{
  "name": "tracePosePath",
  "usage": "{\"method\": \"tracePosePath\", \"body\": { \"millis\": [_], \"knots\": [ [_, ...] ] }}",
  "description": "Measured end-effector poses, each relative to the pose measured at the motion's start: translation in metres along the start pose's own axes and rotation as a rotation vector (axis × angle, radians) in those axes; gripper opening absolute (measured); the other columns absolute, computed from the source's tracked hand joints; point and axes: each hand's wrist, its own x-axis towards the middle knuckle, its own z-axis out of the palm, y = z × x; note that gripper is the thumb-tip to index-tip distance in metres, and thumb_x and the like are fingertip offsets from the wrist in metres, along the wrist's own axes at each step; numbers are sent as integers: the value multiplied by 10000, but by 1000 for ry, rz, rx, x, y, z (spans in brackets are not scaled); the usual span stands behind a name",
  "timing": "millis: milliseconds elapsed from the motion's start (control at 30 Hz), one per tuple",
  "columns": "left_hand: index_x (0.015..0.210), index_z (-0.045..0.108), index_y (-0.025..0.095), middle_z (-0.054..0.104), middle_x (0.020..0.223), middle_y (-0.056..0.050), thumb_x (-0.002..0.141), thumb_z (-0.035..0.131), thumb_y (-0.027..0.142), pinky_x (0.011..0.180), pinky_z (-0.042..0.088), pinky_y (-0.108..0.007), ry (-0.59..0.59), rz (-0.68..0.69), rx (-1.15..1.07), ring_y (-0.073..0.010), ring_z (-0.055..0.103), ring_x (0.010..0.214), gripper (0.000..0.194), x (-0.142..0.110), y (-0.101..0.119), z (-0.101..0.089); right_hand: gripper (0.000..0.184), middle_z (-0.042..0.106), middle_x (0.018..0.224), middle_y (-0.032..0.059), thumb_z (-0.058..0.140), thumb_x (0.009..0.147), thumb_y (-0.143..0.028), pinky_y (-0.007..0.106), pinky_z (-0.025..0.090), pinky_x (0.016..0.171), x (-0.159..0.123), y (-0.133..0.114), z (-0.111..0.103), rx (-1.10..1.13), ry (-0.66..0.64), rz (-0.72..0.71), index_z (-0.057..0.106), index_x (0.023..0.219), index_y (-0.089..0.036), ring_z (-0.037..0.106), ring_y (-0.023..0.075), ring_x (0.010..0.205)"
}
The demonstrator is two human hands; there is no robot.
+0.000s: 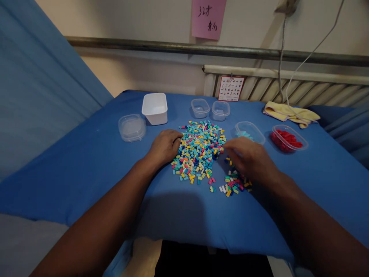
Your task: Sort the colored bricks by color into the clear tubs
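Note:
A pile of small coloured plastic bricks (198,148) lies in the middle of the blue-covered table (86,165). My left hand (165,147) rests at the pile's left edge, fingers curled against the bricks. My right hand (249,157) hovers over the pile's right side, blurred, fingers bent downward; whether it holds a brick is hidden. A smaller scatter of bricks (233,184) lies below that hand. Right of it stand a clear tub with a few teal bricks (250,132) and a clear tub of red bricks (289,137).
A white tub (155,108) and two small clear cups (200,108) (220,110) stand at the back. A clear lidded container (132,127) sits left. A yellow cloth (290,113) lies at the far right. A radiator and a pipe run along the wall.

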Motion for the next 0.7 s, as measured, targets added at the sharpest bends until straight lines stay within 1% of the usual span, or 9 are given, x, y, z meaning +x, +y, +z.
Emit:
{"method": "tracePosePath", "body": {
  "millis": [33, 67, 100, 167, 267, 367, 433, 533, 700],
  "knots": [
    [1200, 791, 166, 794, 1243, -134, 1015, 471, 274, 1134, 521, -527, 1, 3, 0, -310, 698, 1202, 385, 0, 0, 0, 255, 814, 1140, 107, 549, 1064, -144, 416, 617, 945, 0, -12, 6, 107, -111, -110, 751, 1208, -199, 754, 250, 1054],
    [1204, 791, 162, 794, 1243, -137, 1016, 469, 273, 1135, 521, -528, 1, 5, 2, -312, 699, 1201, 389, 0, 0, 0, 286, 811, 1183, 107, 528, 1073, -131, 411, 614, 974, 1, -24, 12, 181, -216, -171, 751, 1241, -197, 751, 240, 1091],
    [1208, 791, 161, 794, 1245, -138, 1016, 469, 273, 1135, 520, -530, 0, 6, 5, -313, 699, 1202, 391, 0, 0, 0, 295, 802, 1241, 118, 539, 1074, -131, 421, 608, 1006, 2, -33, 17, 219, -302, -207, 745, 1278, -182, 745, 244, 1139],
    [1214, 790, 164, 794, 1250, -135, 1019, 467, 272, 1136, 521, -529, -4, 6, 11, -312, 699, 1204, 393, 0, 0, 1, 311, 761, 1372, 151, 567, 1069, -143, 461, 583, 1082, 3, -44, 23, 237, -388, -224, 735, 1331, -154, 717, 268, 1250],
    [1207, 793, 169, 797, 1240, -130, 1020, 467, 267, 1133, 528, -519, -6, 15, 14, -305, 703, 1194, 388, 0, 0, 0, 299, 739, 1423, 158, 587, 1045, -135, 483, 570, 1110, 4, -44, 21, 220, -412, -190, 763, 1286, -158, 709, 283, 1280],
    [1203, 793, 172, 796, 1244, -129, 1015, 476, 260, 1135, 529, -513, -7, 19, 10, -300, 706, 1191, 379, 0, 2, -1, 278, 796, 1275, 116, 565, 1019, -96, 433, 609, 1027, -1, -34, 6, 287, -419, -187, 789, 1148, -199, 754, 243, 1129],
    [1202, 792, 173, 795, 1248, -131, 1018, 475, 258, 1136, 527, -513, -4, 15, 9, -300, 704, 1198, 376, -1, 3, -1, 282, 808, 1216, 103, 568, 985, -69, 415, 617, 1004, -5, -28, -4, 342, -379, -171, 776, 1114, -211, 760, 230, 1092],
    [1200, 794, 180, 797, 1243, -128, 1024, 474, 261, 1131, 528, -513, -4, 7, 19, -307, 703, 1203, 373, -1, 3, -1, 336, 809, 1203, 104, 581, 916, -31, 428, 614, 1019, -10, -24, -11, 363, -318, -121, 753, 1134, -221, 756, 241, 1130],
    [1205, 792, 183, 797, 1241, -121, 1027, 477, 269, 1140, 524, -502, -1, -2, 19, -304, 702, 1206, 372, -1, 3, -1, 335, 797, 1261, 107, 558, 963, -60, 417, 604, 1033, -10, -31, -12, 413, -379, -153, 750, 1183, -224, 756, 235, 1160]
  ]
}}
